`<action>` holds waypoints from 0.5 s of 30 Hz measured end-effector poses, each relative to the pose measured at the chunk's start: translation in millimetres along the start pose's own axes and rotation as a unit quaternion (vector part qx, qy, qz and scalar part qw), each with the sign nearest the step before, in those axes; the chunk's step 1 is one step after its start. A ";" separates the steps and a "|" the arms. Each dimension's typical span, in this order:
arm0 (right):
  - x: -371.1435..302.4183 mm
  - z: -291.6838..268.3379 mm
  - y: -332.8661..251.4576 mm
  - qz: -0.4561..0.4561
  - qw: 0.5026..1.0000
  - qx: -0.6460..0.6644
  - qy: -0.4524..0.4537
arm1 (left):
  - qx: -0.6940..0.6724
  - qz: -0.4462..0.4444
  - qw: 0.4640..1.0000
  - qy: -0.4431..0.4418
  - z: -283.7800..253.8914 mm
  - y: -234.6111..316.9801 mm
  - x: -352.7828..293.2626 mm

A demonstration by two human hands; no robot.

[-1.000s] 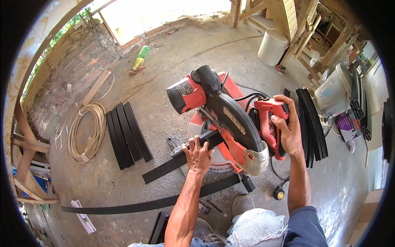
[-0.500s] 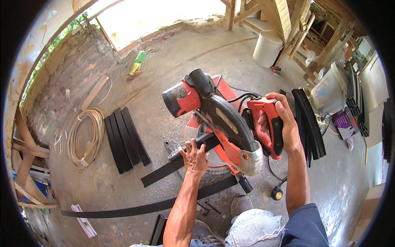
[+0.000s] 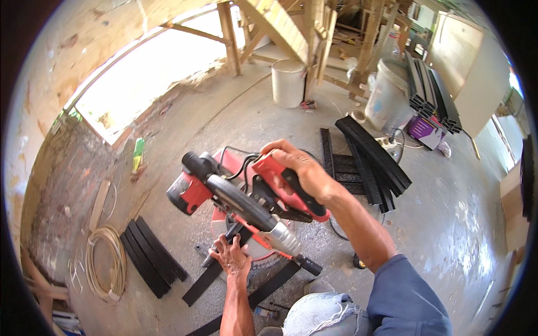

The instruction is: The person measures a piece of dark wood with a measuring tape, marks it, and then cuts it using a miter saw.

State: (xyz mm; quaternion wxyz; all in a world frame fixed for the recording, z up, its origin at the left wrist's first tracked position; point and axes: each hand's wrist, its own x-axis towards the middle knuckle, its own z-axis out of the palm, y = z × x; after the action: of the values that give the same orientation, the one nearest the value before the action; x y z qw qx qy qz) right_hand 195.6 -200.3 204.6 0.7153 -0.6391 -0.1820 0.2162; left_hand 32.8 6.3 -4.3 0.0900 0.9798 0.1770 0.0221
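A red and black mitre saw stands on the concrete floor in front of me. My right hand is closed around its red handle, the forearm reaching in from the right. My left hand rests at the saw's fence, its fingers bent over the fence and holding a black strip that lies across the saw table. The strip's left end sticks out past the base. Behind the guard and saw head, the place where blade and strip meet is hidden. Another long black strip lies nearer me on the floor.
Cut black strips lie to the left beside a coil of hose. Right of the saw is a pile of black profiles, with power cables nearby. Farther back stand a white bucket, a larger tub and a purple box.
My view has swung right, so the saw and hands sit farther left and lower in the picture. Both hands keep their places on the handle and at the fence.
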 end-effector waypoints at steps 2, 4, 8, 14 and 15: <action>-0.1 -3.0 2.0 0.008 1.000 0.003 -0.012 | 0.009 -0.003 1.000 0.012 3.8 -0.6 -2.1; -1.6 -3.3 1.3 0.005 1.000 0.000 -0.021 | 0.013 0.005 1.000 0.018 7.6 -2.0 -2.3; 3.8 -6.2 13.3 -0.024 0.999 -0.010 -0.027 | 0.020 0.008 0.999 0.032 9.8 -0.4 -2.7; 0.6 -4.6 6.2 0.016 0.999 -0.019 -0.036 | 0.027 0.005 0.999 0.043 10.3 -0.3 -3.9; 1.6 -4.5 7.6 0.016 0.999 -0.025 -0.036 | 0.026 0.010 0.999 0.043 10.5 0.6 -3.8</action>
State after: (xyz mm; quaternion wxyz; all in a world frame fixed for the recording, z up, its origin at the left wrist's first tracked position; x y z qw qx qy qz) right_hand 198.8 -202.5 196.4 0.6886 -0.6515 -0.2024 0.2458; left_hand 30.3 2.6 -14.6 0.0565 0.9816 0.1718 0.0605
